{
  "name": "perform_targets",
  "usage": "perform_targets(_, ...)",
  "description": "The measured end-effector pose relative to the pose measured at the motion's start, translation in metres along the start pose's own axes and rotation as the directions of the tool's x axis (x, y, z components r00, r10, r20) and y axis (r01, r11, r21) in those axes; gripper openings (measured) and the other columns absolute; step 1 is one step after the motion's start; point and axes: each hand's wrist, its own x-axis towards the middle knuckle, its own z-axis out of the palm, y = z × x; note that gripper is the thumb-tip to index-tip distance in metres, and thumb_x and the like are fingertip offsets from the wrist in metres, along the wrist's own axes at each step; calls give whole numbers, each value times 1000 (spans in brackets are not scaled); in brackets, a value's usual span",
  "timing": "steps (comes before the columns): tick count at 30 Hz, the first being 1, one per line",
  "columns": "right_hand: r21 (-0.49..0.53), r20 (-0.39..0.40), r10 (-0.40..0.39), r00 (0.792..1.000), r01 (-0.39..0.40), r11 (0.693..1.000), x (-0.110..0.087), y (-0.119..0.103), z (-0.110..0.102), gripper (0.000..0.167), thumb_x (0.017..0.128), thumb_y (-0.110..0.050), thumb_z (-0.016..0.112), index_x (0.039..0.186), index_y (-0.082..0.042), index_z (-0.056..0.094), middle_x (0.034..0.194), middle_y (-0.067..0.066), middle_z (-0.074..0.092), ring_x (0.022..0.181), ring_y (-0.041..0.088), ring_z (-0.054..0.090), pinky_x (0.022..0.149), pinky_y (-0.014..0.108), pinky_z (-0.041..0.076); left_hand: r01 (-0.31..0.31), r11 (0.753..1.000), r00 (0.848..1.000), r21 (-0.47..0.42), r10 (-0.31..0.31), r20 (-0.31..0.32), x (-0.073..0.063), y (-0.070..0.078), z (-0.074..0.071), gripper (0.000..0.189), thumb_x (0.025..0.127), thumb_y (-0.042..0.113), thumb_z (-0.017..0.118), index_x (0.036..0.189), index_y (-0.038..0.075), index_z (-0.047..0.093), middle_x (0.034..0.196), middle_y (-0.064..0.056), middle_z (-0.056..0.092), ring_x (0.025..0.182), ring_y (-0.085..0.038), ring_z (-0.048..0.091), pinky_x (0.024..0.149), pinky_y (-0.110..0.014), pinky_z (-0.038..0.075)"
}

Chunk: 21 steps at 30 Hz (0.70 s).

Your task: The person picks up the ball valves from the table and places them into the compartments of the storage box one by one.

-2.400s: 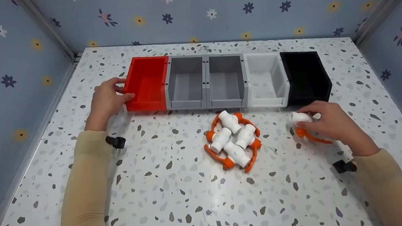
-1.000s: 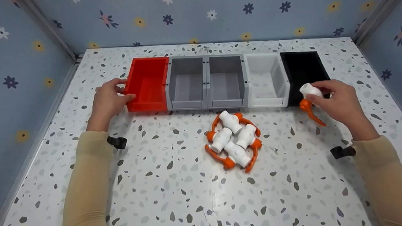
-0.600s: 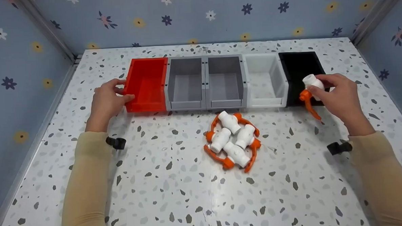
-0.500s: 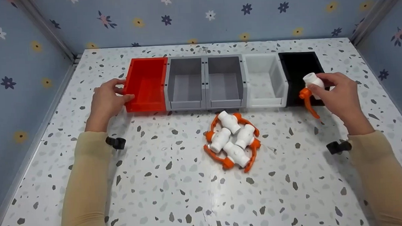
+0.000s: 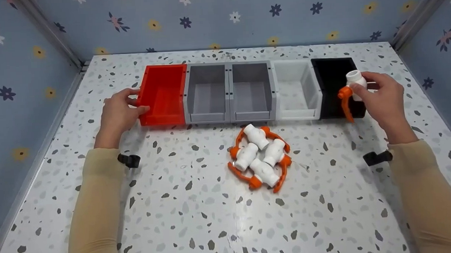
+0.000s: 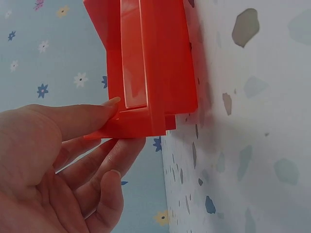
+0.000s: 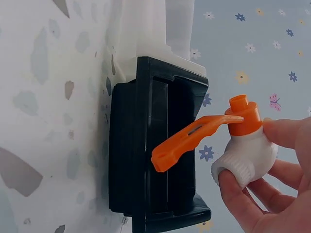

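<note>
Compared with the earliest head view, the right hand (image 5: 386,98) has moved toward 12 o'clock, carrying its white ball valve (image 5: 355,81) from the near side of the black bin (image 5: 330,85) to a place over that bin's right part. The orange lever (image 5: 346,101), which pointed to about 4 o'clock then, now hangs toward 6 o'clock, and the valve's open end faces up. The left hand (image 5: 116,112) and the four other ball valves (image 5: 271,157) keep their places. In the head view the held valve lies at 10 o'clock from the middle of the right hand, its white body pinched between thumb and fingers, the lever outside the grip. In the right wrist view the lever points to 8 o'clock, across the black bin's front; whether it touches the bin cannot be told. The left hand grips the near left corner of the red bin (image 5: 163,93), thumb over the rim and fingers against the outer wall. From the ring of four valves on the speckled tabletop (image 5: 175,204), the held valve is at 2 o'clock and the red bin at 10 o'clock.
</note>
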Motion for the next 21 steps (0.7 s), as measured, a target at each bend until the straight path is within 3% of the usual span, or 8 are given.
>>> perform_targets(5, 26, -28, 11, 1000, -10, 1000, 4, -2, 0, 56, 95, -45, 63, 143, -16, 56, 137, 11, 53, 119, 23, 51, 89, 26, 50, -2, 1000, 1000, -12, 2, 0, -1, 0, 0, 63, 95, 28, 69, 151, 16, 43, 130, -19, 57, 120, -36, 47, 89, -44, 53)
perform_targets(9, 69, -52, 20, 998, -17, 997, 8, -3, 1, 54, 95, -42, 64, 142, -16, 58, 136, 11, 53, 117, 20, 51, 87, 23, 50, -6, 1000, 1000, -7, 6, -5, 0, -1, 0, 65, 94, 29, 69, 152, 16, 42, 131, -20, 57, 126, -38, 43, 92, -49, 52)
perform_targets(16, 172, -50, 91, 995, -81, 982, 17, -5, 2, 52, 97, -37, 64, 144, -18, 55, 139, 7, 52, 112, 13, 49, 84, 17, 50, -14, 1000, 1000, -4, 14, -6, 1, 0, 1, 64, 95, 28, 69, 152, 16, 42, 130, -20, 58, 129, -39, 40, 93, -50, 50)
perform_targets(21, 200, -52, 119, 992, -107, 974, 23, -7, 6, 52, 98, -39, 62, 144, -19, 53, 139, 5, 51, 110, 11, 49, 89, 22, 49, -1, 1000, 1000, -7, 1, 4, 1, -1, 0, 64, 95, 29, 69, 152, 16, 42, 131, -19, 56, 123, -37, 43, 91, -47, 52)
